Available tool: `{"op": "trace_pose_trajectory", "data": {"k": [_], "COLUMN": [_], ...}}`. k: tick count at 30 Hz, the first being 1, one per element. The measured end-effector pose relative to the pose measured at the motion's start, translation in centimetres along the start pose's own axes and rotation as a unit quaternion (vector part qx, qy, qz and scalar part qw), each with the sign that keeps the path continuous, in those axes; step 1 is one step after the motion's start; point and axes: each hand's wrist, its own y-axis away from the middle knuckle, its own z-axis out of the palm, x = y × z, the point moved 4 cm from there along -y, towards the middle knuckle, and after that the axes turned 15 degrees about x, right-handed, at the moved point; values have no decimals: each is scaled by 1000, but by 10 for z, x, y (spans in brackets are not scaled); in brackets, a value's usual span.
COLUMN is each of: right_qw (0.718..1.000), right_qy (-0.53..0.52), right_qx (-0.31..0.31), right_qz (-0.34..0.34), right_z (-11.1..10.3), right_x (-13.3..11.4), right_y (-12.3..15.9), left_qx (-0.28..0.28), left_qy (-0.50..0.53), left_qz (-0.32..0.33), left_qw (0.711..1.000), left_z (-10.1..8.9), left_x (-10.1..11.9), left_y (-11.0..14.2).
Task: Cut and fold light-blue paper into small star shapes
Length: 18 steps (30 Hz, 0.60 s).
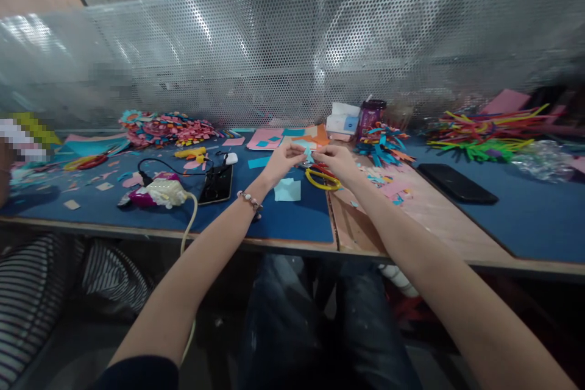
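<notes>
Between the fingertips of both hands is a small light-blue cut piece (308,155), thin like paper or craft foam. My left hand (287,160) pinches it from the left, and a beaded bracelet is on that wrist. On the other side, my right hand (339,161) has its thumb and fingers closed on the piece's right edge. Scissors with yellow handles (323,181) lie on the table just below the hands; their blades are partly hidden. Pale blue square sheets (287,190) rest below my left hand.
Behind the hands lie pink, orange and blue sheets (274,138). On the left are a power strip (162,191), a phone (216,183), a yellow glue gun (191,153) and a pile of cut flowers (164,128). A black phone (457,183) and coloured pipe cleaners (484,134) lie right.
</notes>
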Motion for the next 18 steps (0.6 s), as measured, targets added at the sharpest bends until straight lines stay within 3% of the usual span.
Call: {"op": "trace_pose_trajectory", "data": {"k": [8,13,18], "right_qw": [992,982,979], "right_qy": [83,118,115], "right_qx": [12,13,24], "right_qz": [-97,-149,-168], "right_z": [5,5,5], "right_x": [-9,-14,-14], "right_y": [6,7,6], "left_qx": [17,-2,-4], "left_qy": [-36,-44,-53], "left_qz": [35,59,89], "left_qw": [999,997,995], "left_z": [-1,-1,-1], "left_x": [5,2,-2], "left_y": [3,1,-2]}}
